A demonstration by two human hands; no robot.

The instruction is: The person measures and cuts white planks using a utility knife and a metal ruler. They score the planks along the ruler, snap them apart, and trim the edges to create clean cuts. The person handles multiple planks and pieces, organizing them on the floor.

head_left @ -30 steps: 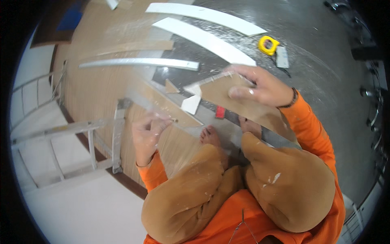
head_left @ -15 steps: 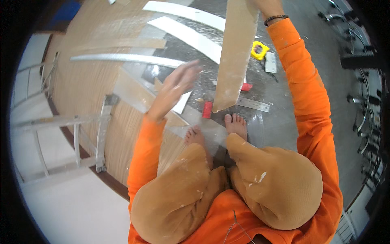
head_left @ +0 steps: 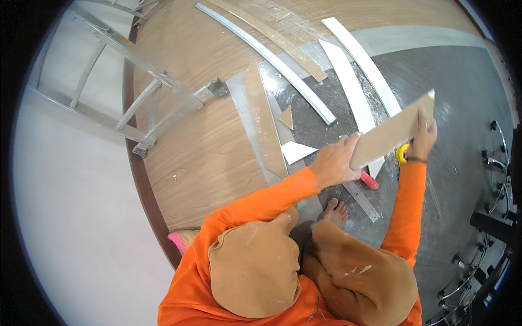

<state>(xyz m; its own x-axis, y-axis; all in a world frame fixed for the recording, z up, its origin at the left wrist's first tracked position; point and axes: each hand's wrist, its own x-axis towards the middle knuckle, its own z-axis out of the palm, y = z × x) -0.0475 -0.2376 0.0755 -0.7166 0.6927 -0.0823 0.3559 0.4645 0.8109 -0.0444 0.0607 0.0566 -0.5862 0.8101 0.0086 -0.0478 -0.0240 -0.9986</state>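
Observation:
A strip of brown-faced plasterboard (head_left: 390,133) is held slantwise above the floor between my two hands. My left hand (head_left: 338,163) is closed round its lower left end, next to my foot. My right hand (head_left: 424,137) grips the upper right end, thumb lying over the brown face. Partly hidden by my right wrist, a yellow tape measure (head_left: 402,154) lies on the floor. Beneath the board's lower end are a red object (head_left: 370,180), partly covered, and a metal ruler (head_left: 362,202).
Long white strips (head_left: 348,81) lie beyond the board. Farther left are a metal channel (head_left: 272,61), brown board strips (head_left: 265,122) and a white offcut (head_left: 298,152). An aluminium ladder (head_left: 157,81) stands by the left wall; wheeled chair bases (head_left: 495,161) line the right.
My left hand, free in the air before, has taken hold of the board's near end. The board has swung from nearly lengthwise to slanting up to the right. The view has turned too.

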